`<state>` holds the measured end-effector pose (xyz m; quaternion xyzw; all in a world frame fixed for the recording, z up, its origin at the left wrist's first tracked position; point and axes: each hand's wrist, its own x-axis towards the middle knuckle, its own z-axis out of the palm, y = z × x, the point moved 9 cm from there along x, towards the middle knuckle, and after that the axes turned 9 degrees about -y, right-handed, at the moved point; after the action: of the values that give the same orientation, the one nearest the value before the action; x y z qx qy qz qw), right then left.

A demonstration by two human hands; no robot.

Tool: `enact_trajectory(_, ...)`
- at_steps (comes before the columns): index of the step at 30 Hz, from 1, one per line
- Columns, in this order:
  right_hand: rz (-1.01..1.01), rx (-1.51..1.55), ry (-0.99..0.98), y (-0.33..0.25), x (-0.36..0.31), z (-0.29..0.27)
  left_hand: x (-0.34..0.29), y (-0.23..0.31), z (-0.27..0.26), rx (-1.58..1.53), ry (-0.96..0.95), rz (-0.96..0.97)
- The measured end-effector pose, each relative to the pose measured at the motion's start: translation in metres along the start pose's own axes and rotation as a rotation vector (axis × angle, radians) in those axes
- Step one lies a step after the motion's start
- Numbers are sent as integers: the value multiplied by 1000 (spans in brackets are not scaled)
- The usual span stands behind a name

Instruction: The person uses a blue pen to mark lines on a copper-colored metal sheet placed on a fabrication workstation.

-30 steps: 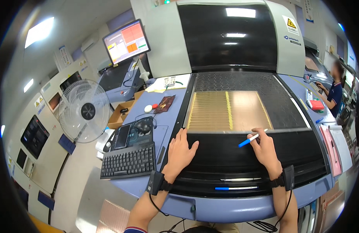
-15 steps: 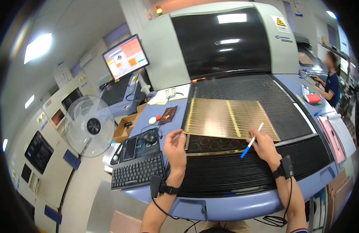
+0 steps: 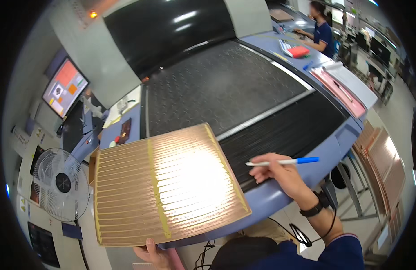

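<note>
The copper-coloured panel (image 3: 167, 186), a thin sheet ruled with fine parallel strips and crossed by yellow bands, was held up off the machine, tilted toward you and catching a bright glare near its middle. It covered the near left corner of the blue table (image 3: 280, 198) and hung clear of the black conveyor bed (image 3: 226, 85).

Your left hand (image 3: 155, 255) supported the panel at its lower edge; its grip pinched that edge, with the thumb showing on the face of the sheet and the fingers hidden behind it.

Your right hand (image 3: 277, 171) rested at the table's near rim, just beside the panel's right edge. Its grip was closed around a white pen with a blue cap (image 3: 284, 161), which pointed out to your right.

A desk fan (image 3: 59, 184) stood well to the left, below a monitor (image 3: 64, 87). A stack of pink sheets (image 3: 343, 90) lay on the far right of the table, near a seated person (image 3: 320, 29).
</note>
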<state>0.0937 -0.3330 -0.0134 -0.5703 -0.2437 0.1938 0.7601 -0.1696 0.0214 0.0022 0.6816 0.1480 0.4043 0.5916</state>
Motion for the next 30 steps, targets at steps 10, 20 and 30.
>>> enact_trajectory(10,-52,-528,20,-9,20,25,-10,-33,-12,-5,53,86)
enact_trajectory(20,-82,-560,-59,-6,21,37,-14,-19,-7,16,111,133)
enact_trajectory(30,-109,-565,-68,-10,18,33,-14,-24,-13,-2,98,166)
